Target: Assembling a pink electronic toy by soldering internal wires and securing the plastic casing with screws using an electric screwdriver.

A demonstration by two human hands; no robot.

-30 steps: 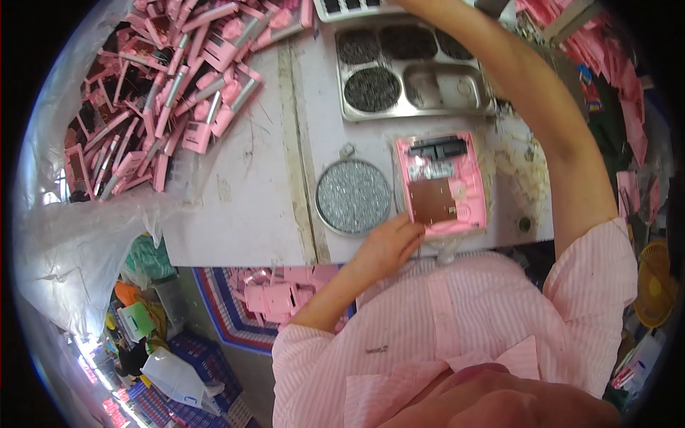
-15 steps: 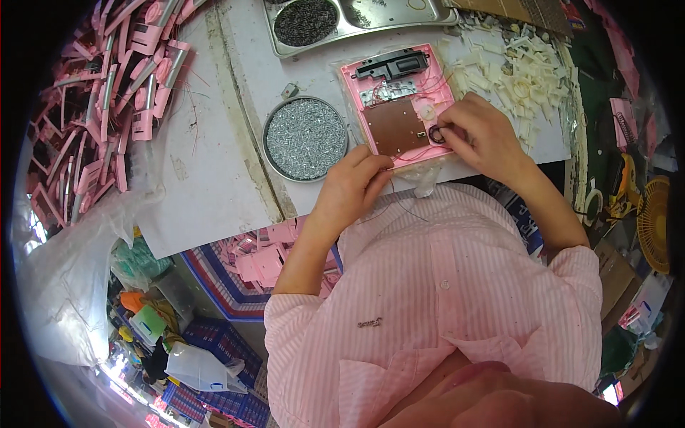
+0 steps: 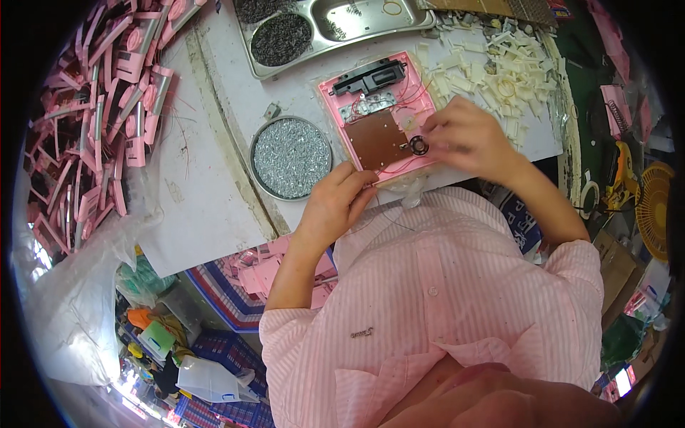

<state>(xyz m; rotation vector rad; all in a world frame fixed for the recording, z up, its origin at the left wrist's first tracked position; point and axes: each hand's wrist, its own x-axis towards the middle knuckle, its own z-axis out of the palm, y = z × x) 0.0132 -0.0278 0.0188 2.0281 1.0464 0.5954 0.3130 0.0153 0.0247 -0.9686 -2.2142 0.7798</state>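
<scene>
— Pink plastic casing (image 3: 333,109) lies open-faced on the white tabletop (image 3: 203,221), a little short of 1 o'clock from the middle of our view. What do we find inside?

— We count a black module (image 3: 369,78) toward 12 o'clock, a silvery plate (image 3: 366,105) just under it, a brown board (image 3: 377,139) near the centre and a black ring (image 3: 419,145) at 4 o'clock.

— And the hands?

— We see the left hand (image 3: 338,194) at 7 o'clock of the casing, fingers bent and nearly closed, tips at its lower edge; we cannot tell what, if anything, they pinch. The right hand (image 3: 474,139), at 3 o'clock, is blurred and half curled, its fingertips right by the ring; whether it grips that, we cannot tell.

— What surrounds the work?

— We note silvery metal pieces (image 3: 292,158) in a round dish at 8 o'clock, a steel compartment tray (image 3: 364,16) at 11, cream-coloured pieces (image 3: 506,78) at 2, and, well apart at 9, heaped pink parts (image 3: 132,68).
</scene>
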